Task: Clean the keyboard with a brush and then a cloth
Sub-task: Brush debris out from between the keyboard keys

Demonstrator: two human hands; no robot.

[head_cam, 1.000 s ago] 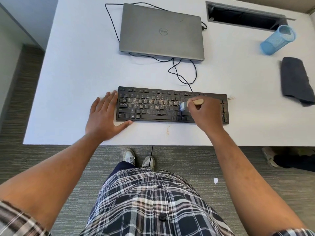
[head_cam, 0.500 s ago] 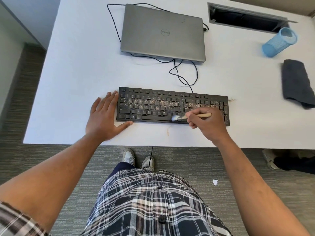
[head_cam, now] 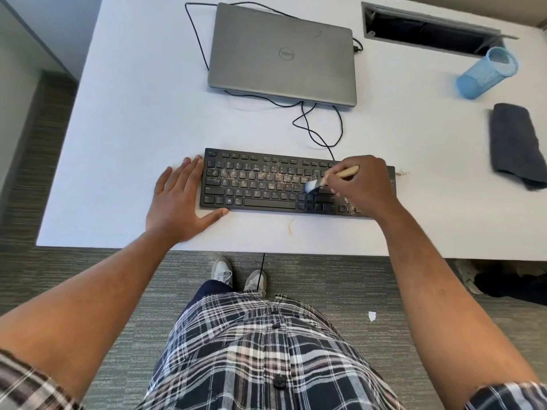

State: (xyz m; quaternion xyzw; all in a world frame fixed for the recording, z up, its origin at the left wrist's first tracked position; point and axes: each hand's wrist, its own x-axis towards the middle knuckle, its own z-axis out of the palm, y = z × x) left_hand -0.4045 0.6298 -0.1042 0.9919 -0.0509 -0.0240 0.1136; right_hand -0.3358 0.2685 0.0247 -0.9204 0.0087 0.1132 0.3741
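A flat black computer keyboard (head_cam: 266, 184) lies on the white table (head_cam: 133, 113), near the front edge, with its long side parallel to that edge. Light brown crumbs cover the keys in the upper middle rows, and a few more lie on the table just beside the keyboard's right end. The right hand (head_cam: 362, 184) is over the right part of the keyboard and holds a small brush with a pale wooden handle and light bristles (head_cam: 328, 179); the fingers are curled round the handle, which points up and to the right. The bristles touch the keys near the middle-right of the keyboard (they look a little blurred). The left hand (head_cam: 177, 202) rests flat on the table with straight, spread fingers; its fingertips are beside the left end of the keyboard and the thumb lies along the front left corner, touching it. A folded dark grey cloth (head_cam: 516, 143) lies on the table far to the right, well apart from the keyboard and from both hands. Behind the keyboard there is a closed grey laptop (head_cam: 281, 54), and a thin black cable (head_cam: 313, 128) runs in loops between the laptop and the keyboard. A blue mesh cup (head_cam: 485, 74) lies tilted on its side near the far right, just in front of a dark rectangular opening in the table (head_cam: 426, 28). A small brown stain (head_cam: 290, 226) is on the table in front of the keyboard.
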